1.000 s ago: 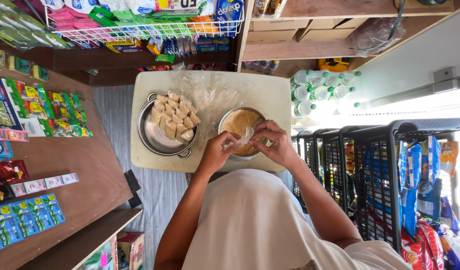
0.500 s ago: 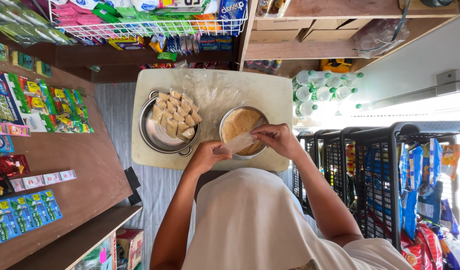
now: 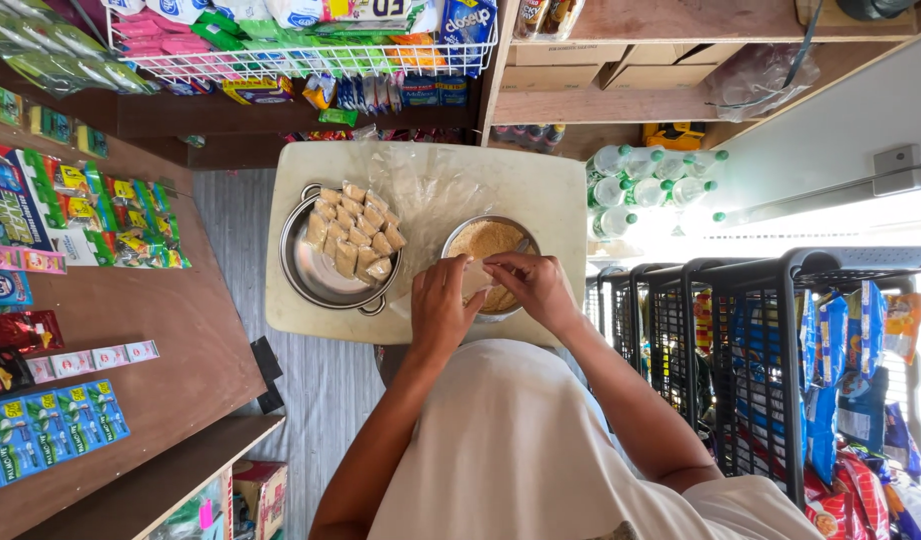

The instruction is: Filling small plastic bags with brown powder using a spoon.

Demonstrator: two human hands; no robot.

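Over round metal bowl point(image 3: 489, 240), crinkly clear packet point(image 3: 475, 277)

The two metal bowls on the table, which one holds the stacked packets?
The left metal pan with handles holds stacked tan packets; the bowl under both hands holds loose brown powder.

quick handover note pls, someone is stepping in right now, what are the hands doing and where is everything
Left hand and right hand together pinch a small clear packet over the bowl of brown powder on the small table.
Done: filled packets are stacked in the steel pan, left of the bowl.
Left: the bowl holds plenty of powder; the packet in hand is not in the pan yet.
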